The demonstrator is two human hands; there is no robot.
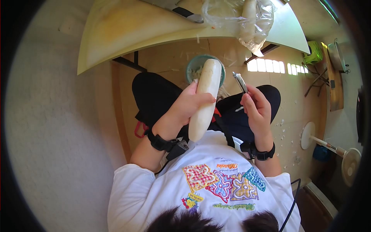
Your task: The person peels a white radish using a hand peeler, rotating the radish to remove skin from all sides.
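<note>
A long white radish (205, 104) is held in my left hand (189, 102), the fingers wrapped round its middle. It tilts slightly, its upper end over a light blue bowl (190, 69) that has pale peelings inside. To the right, apart from the radish, my right hand (256, 106) grips a metal peeler (240, 82) between thumb and fingers, with its head pointing up and left. A bit of white peel clings to the peeler's tip. The radish hides part of the bowl.
On the table (127, 34) above lie a knife (187, 14) and a clear plastic bag (251, 23) with white radishes inside. Peel scraps dot the floor at right, near a white fan (351, 164). A green basket (313, 53) stands at the upper right.
</note>
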